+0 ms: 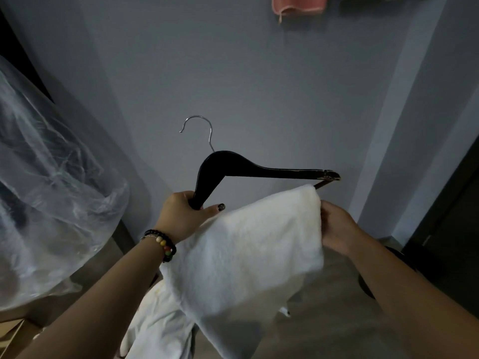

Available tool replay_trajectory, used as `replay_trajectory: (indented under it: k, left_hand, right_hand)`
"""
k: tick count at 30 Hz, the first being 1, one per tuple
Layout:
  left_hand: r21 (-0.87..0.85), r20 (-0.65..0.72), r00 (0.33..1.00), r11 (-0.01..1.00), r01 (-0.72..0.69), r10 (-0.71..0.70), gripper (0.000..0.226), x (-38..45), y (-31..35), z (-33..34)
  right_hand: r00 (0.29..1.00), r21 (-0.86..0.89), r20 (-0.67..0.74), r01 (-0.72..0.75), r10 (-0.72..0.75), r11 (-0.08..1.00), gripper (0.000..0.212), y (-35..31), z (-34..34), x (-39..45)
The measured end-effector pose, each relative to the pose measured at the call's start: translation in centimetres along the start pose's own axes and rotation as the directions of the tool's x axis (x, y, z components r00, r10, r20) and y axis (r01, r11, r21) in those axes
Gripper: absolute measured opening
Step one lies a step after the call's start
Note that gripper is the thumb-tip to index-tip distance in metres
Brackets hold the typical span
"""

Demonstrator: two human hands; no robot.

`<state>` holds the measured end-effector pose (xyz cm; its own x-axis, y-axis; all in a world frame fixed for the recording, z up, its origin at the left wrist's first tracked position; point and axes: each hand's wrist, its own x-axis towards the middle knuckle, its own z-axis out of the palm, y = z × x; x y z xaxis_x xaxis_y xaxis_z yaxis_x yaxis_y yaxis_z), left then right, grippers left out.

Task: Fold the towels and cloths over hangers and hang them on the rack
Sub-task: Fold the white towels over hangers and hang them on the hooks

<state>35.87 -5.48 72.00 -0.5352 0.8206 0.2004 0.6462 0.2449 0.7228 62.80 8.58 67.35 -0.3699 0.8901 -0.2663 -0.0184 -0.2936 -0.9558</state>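
A black wooden hanger with a silver hook is held up in front of the grey wall. My left hand grips the hanger's left shoulder end. A white towel is draped over the hanger's lower bar and hangs toward me. My right hand pinches the towel's right edge just below the bar's right end. A pink cloth hangs at the top of the view; what it hangs on is out of frame.
A large clear plastic cover bulges over dark things at the left. More white cloth lies low down below the towel. A dark door or cabinet stands at the right, and a dark round object sits on the floor behind my right forearm.
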Motion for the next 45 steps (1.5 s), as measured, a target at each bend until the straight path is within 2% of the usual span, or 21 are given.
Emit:
replay_trajectory:
  k: [2, 4, 10, 12, 14, 17, 20, 23, 28, 31, 34, 37, 40, 45]
  left_hand:
    - [-0.019, -0.001, 1.000, 1.000, -0.002, 0.002, 0.055, 0.1, 0.2, 0.1]
    - [-0.012, -0.005, 1.000, 1.000, -0.013, 0.013, 0.056, 0.0, 0.4, 0.2]
    - [-0.015, -0.005, 1.000, 1.000, -0.002, 0.002, 0.058, 0.3, 0.3, 0.3]
    - [-0.021, -0.005, 1.000, 1.000, 0.009, -0.009, 0.058, 0.4, 0.1, 0.5]
    - [-0.038, -0.005, 1.000, 0.999, 0.027, -0.027, 0.057, 0.3, 0.0, 0.8]
    - [-0.069, 0.006, 0.998, 0.996, 0.061, -0.060, 0.059, 0.2, -0.3, 1.3]
    - [-0.078, 0.002, 0.997, 0.994, 0.075, -0.075, 0.064, -0.1, -0.9, 1.7]
    - [-0.073, 0.035, 0.997, 0.994, 0.075, -0.072, 0.058, -0.2, -1.4, 1.8]
    - [0.085, 0.187, 0.982, 0.996, -0.023, 0.006, 0.047, -0.8, -1.5, 2.0]
    - [0.149, 0.255, 0.966, 0.985, -0.084, 0.044, 0.057, -1.5, -2.4, 2.3]
    - [0.158, 0.238, 0.970, 0.984, -0.082, 0.043, 0.063, -1.8, -3.7, 2.9]
    - [0.160, 0.190, 0.981, 0.985, -0.063, 0.031, 0.043, -1.9, -4.5, 4.0]
    - [0.147, 0.183, 0.983, 0.988, -0.052, 0.024, 0.036, -1.7, -3.9, 4.6]
    - [0.204, 0.194, 0.981, 0.977, -0.062, 0.021, 0.042, 0.2, -2.9, 2.7]
  right_hand:
    - [0.975, 0.040, 0.177, -0.145, 0.136, 0.989, 0.029, -0.1, -0.2, -0.3]
    - [0.961, -0.087, 0.232, -0.133, 0.150, 0.987, 0.032, -0.9, 0.2, -1.4]
    - [0.930, -0.256, 0.311, -0.118, 0.198, 0.959, 0.026, -2.1, 1.1, -2.2]
    - [0.945, -0.345, 0.266, -0.093, 0.192, 0.934, 0.023, -2.2, 1.8, -2.2]
    - [0.969, -0.423, 0.209, -0.032, 0.132, 0.906, 0.030, -1.9, 2.8, -1.9]
    - [0.969, -0.584, 0.235, 0.082, 0.072, 0.807, 0.034, -1.9, 3.9, -1.8]
    - [0.946, -0.617, 0.289, 0.068, 0.145, 0.784, 0.030, -2.3, 3.8, -1.9]
    - [0.973, -0.653, 0.217, 0.085, 0.079, 0.753, 0.033, -2.1, 3.9, -1.7]
    - [0.989, -0.549, 0.144, 0.106, -0.031, 0.829, 0.035, -1.7, 4.6, -1.6]
    - [0.990, -0.581, 0.121, 0.126, -0.067, 0.804, 0.036, -1.2, 5.1, -1.2]
    - [0.984, -0.559, 0.118, 0.180, -0.137, 0.809, 0.041, -1.2, 5.7, -1.4]
    - [0.966, -0.538, 0.080, 0.248, -0.244, 0.805, 0.038, -1.6, 5.4, -1.6]
    - [0.968, -0.521, 0.060, 0.238, -0.243, 0.820, 0.030, -2.4, 4.6, -1.6]
    - [0.920, -0.432, -0.187, 0.237, -0.343, 0.870, 0.028, -3.9, 0.2, -0.7]
